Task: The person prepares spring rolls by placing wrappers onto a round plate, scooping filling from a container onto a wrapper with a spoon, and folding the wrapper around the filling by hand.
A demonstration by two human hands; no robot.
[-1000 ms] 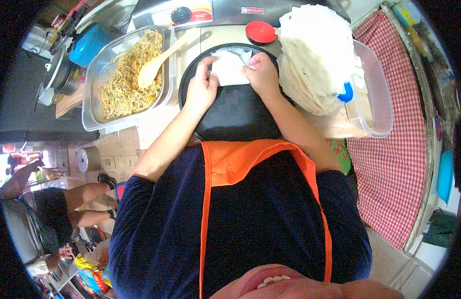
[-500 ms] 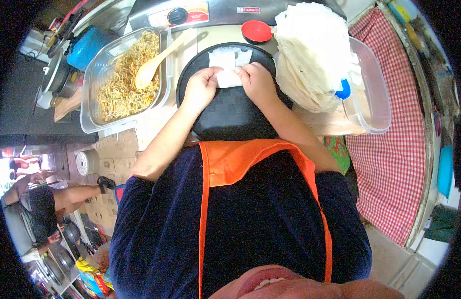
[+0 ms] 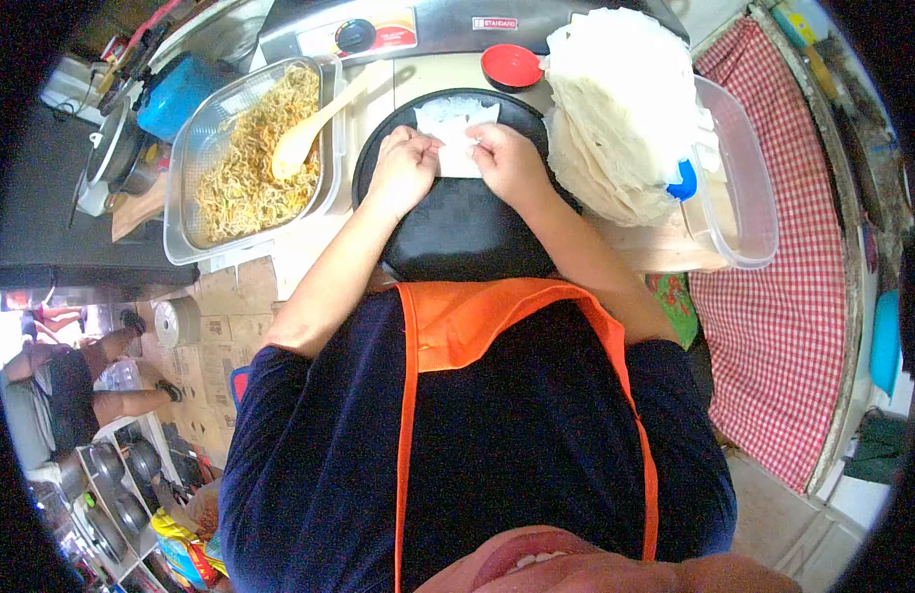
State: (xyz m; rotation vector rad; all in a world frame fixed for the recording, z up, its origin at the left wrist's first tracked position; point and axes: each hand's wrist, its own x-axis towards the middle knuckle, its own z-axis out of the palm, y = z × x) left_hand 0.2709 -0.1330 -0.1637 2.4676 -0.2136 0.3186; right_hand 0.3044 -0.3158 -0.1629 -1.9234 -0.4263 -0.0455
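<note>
A white spring roll wrapper (image 3: pixel 459 117) lies on a round black tray (image 3: pixel 462 232). My left hand (image 3: pixel 406 170) has its fingers curled in at the wrapper's left edge. Across from it, my right hand (image 3: pixel 507 163) pinches the right side between thumb and fingertips. The wrapper's near part looks folded into a flat band between both hands, and any filling inside is hidden. Left of the tray, a clear plastic container (image 3: pixel 186 237) holds cooked noodles with shredded vegetables (image 3: pixel 242 183), and a pale spatula (image 3: pixel 301 144) rests on them. A stack of wrappers (image 3: pixel 616 119) is on the right.
Behind the tray sit a small red bowl (image 3: pixel 511 67) and a stove (image 3: pixel 448 32) with a black knob. A clear tub (image 3: pixel 759 222) and a blue object (image 3: pixel 682 180) are by the wrapper stack. A checked curtain (image 3: pixel 774 296) hangs right. Another person (image 3: pixel 67 390) is far left.
My left fingers have lifted and curled over the wrapper's left side, and my right fingers have shifted slightly. The wrapper's far part appears more spread. The person in the background has changed stance.
</note>
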